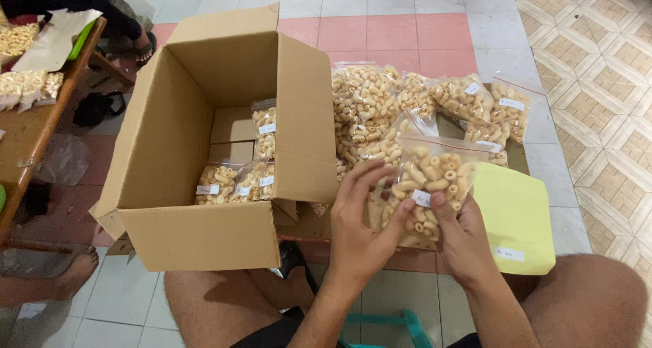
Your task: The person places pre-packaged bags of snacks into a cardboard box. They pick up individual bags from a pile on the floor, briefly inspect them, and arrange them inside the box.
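Four snack bags point(238, 178) sit in the carton point(204, 232); both hands, left point(356, 236) and right point(462, 236), pinch another bag point(431, 178), a heap point(407, 103) waiting at one o'clock.

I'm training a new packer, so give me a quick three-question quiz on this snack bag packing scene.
1. True or false: the cardboard box already holds some snack bags.
2. Which hands grip the clear snack bag? A) left hand only B) right hand only C) both
3. Fill in: the flat sheet lying right of the hands is coloured ______.

Key:
1. True; several lie inside.
2. C; left hand and right hand both hold it.
3. Yellow; the sheet lies beside the pile of bags on the floor.
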